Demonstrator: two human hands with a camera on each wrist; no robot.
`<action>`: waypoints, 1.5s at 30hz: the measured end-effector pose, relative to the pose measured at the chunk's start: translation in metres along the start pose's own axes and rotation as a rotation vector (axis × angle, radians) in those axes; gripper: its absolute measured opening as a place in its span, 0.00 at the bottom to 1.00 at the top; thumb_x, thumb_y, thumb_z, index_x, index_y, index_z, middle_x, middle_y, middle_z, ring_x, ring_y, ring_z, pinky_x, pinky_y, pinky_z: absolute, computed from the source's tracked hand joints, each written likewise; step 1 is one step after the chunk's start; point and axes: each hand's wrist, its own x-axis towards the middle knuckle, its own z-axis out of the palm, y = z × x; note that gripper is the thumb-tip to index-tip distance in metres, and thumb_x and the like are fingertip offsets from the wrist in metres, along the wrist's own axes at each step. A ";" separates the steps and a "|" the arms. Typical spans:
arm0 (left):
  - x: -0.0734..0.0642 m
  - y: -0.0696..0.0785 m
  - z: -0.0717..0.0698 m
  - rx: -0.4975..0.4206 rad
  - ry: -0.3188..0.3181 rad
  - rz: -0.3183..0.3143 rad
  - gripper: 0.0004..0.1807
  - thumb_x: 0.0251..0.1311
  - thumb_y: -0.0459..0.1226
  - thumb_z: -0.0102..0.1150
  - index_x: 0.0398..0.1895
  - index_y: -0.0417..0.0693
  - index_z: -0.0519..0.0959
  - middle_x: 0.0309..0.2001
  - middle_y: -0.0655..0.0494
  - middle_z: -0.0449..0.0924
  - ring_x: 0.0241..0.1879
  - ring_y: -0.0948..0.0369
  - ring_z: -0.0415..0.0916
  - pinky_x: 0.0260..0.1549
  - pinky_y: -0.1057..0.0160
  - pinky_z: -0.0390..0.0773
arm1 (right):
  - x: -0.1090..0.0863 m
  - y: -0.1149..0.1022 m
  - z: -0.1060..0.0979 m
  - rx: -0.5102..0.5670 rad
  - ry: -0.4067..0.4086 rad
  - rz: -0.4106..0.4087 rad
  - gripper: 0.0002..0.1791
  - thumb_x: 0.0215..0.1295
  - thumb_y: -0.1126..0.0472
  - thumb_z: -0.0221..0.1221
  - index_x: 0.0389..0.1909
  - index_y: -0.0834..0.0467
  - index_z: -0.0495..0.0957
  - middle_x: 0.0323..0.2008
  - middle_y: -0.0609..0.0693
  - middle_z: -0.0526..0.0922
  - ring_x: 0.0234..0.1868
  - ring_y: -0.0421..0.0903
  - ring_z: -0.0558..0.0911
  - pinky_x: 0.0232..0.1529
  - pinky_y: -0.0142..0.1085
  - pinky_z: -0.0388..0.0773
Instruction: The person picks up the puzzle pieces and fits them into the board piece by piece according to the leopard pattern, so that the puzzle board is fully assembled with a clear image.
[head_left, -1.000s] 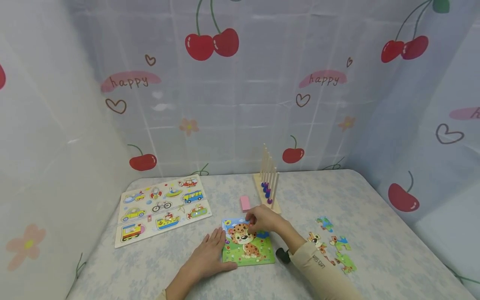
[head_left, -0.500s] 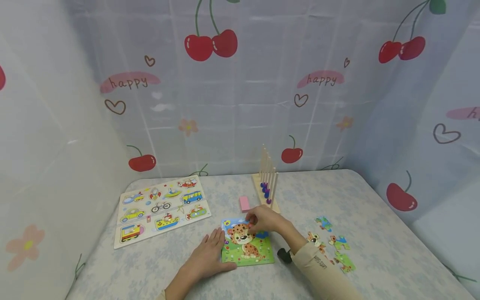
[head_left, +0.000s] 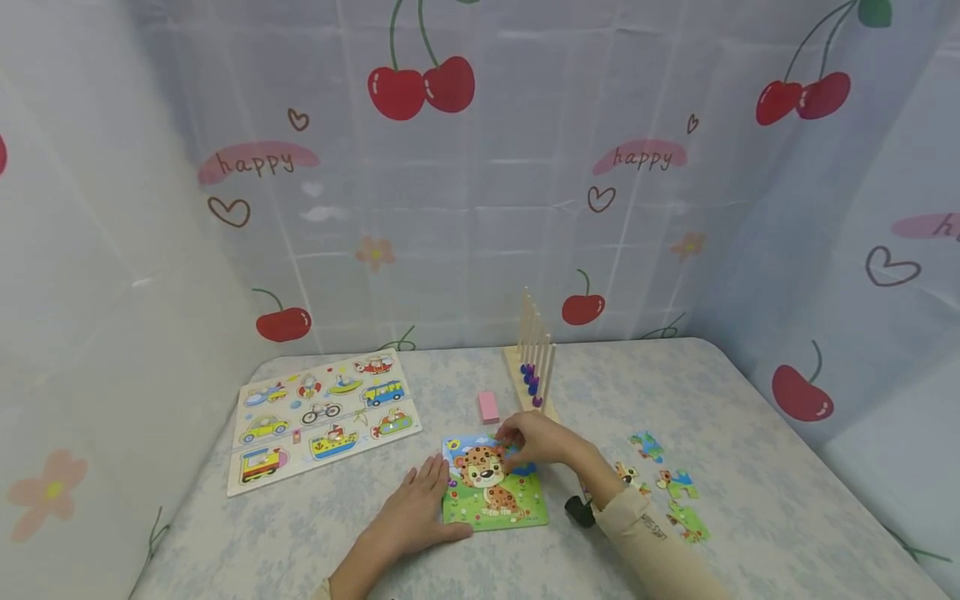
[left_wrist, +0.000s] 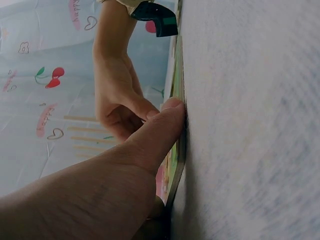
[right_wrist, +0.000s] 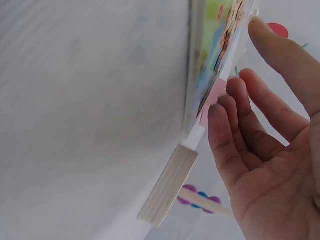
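A square jigsaw puzzle (head_left: 491, 502) with a leopard cub on green grass lies on the table in front of the person. The left hand (head_left: 414, 515) rests along its left side, fingers extended; in the left wrist view that thumb lies at the edge of the puzzle board (left_wrist: 176, 165). Over the upper right of the puzzle is the right hand (head_left: 542, 437), fingers loosely bent. In the right wrist view its thumb and fingertips stand apart beside the puzzle's face, nothing between them.
Several loose puzzle pieces (head_left: 678, 483) lie to the right. Behind the puzzle are a pink block (head_left: 488, 407) and a wooden peg stand (head_left: 551, 412) with blue and purple beads. A vehicle puzzle board (head_left: 300, 454) lies at the left. A cherry-print curtain (head_left: 480, 208) encloses the table.
The right hand has lifted slightly, shifted a little right, and its fingers have parted from the puzzle's upper part, uncovering more of the leopard's head. The left hand stays in place.
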 end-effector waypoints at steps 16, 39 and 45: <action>-0.001 0.003 -0.003 -0.005 -0.005 -0.005 0.60 0.51 0.70 0.55 0.74 0.34 0.55 0.76 0.38 0.51 0.76 0.45 0.49 0.73 0.43 0.54 | -0.050 0.040 -0.031 -0.038 0.059 0.043 0.25 0.50 0.58 0.74 0.50 0.61 0.80 0.38 0.49 0.81 0.38 0.46 0.78 0.37 0.33 0.77; 0.001 0.001 0.000 0.018 -0.007 -0.004 0.60 0.52 0.71 0.54 0.74 0.34 0.55 0.76 0.39 0.52 0.76 0.46 0.50 0.73 0.43 0.55 | -0.111 0.095 -0.069 -0.045 0.109 0.216 0.27 0.49 0.58 0.74 0.51 0.62 0.80 0.42 0.52 0.82 0.42 0.49 0.77 0.42 0.41 0.77; 0.001 0.000 0.000 0.010 -0.010 -0.005 0.60 0.51 0.71 0.54 0.74 0.35 0.55 0.76 0.39 0.52 0.76 0.46 0.50 0.73 0.43 0.55 | -0.123 0.109 -0.080 -0.017 0.103 0.226 0.29 0.51 0.57 0.73 0.53 0.64 0.78 0.45 0.55 0.82 0.44 0.50 0.78 0.43 0.43 0.79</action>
